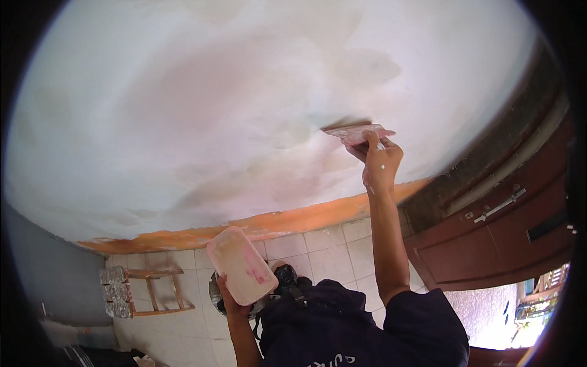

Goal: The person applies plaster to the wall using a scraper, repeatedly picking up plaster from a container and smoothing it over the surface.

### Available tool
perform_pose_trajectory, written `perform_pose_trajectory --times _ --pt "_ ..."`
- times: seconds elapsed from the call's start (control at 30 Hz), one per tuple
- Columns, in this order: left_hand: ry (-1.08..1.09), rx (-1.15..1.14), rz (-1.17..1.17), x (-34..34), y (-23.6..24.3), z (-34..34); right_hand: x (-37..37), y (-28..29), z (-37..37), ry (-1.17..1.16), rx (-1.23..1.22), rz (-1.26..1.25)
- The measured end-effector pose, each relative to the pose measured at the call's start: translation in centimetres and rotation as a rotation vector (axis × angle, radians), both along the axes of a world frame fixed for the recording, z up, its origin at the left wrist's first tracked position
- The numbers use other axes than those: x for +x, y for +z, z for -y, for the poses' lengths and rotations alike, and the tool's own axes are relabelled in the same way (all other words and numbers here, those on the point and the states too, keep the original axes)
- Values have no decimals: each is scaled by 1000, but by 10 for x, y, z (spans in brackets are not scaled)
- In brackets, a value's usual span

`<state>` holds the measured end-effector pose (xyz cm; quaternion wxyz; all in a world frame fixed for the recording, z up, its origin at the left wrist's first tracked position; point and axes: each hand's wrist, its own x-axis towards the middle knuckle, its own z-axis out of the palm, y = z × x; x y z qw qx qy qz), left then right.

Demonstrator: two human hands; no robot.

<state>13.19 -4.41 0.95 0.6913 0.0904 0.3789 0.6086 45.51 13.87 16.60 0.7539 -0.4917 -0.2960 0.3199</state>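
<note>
My right hand is raised to the wall, its fingers closed round a flat, pinkish putty scraper smeared with white. The scraper's long edge meets the white, patchy wall, or lies very close to it. White spots mark the back of this hand. Low at my waist, my left hand grips the side of a rectangular plastic tub. Pale residue coats the tub's inside, with a pink streak towards one end. Most of the left fingers are hidden beneath the tub.
A bare orange band runs along the wall's foot above pale floor tiles. A small wooden stool with a spattered top is at left. To the right, a brown door stands beside a bright doorway. Partly behind the tub is a round object.
</note>
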Motion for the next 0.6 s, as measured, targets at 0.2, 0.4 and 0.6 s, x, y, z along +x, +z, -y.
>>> perform_pose_trajectory --times 0.2,0.4,0.6 --pt "21 18 -3 1 3 -3 8 -113 49 -126 -225 47" --pt "-9 2 6 -3 -4 -4 29 -195 -25 -58 -136 -118" --pt "-37 6 -32 -4 3 -1 -4 9 1 22 89 -99"
